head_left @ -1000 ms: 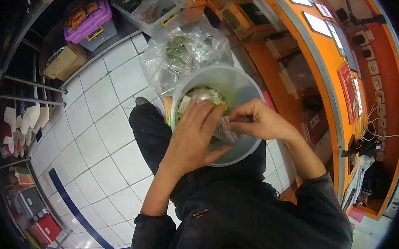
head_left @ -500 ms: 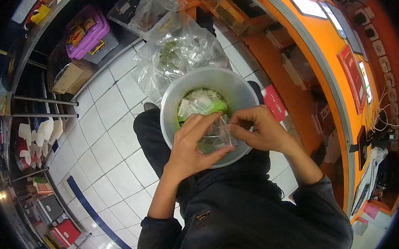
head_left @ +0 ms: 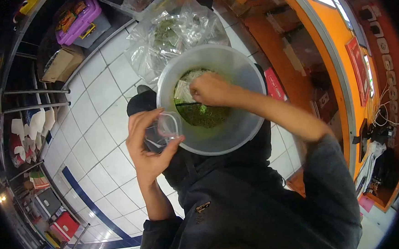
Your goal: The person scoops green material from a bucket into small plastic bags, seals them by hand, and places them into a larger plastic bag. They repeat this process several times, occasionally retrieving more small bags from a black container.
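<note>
My left hand [head_left: 148,143] holds a small clear plastic bag [head_left: 166,126] by its sides, mouth spread, just outside the left rim of a round whitish bucket [head_left: 249,117]. Inside the bucket lies a green crumbly material [head_left: 206,117] with a whitish plastic packet [head_left: 184,90] at its back left. Down in the bucket is my right hand [head_left: 211,91], fingers curled together over the packet and the green material. A dark thin edge shows under its fingers; what they grip is hidden.
A large clear plastic bag [head_left: 171,32] with some green content stands behind the bucket. On the left are a purple-lidded box [head_left: 80,24] and a cardboard box [head_left: 62,64]. An orange counter [head_left: 324,39] runs along the right, with a red box [head_left: 274,84] below.
My right hand has left the small bag and reached into the bucket. My left hand has moved left with the bag, beyond the rim. The bright green item inside is now mostly hidden.
</note>
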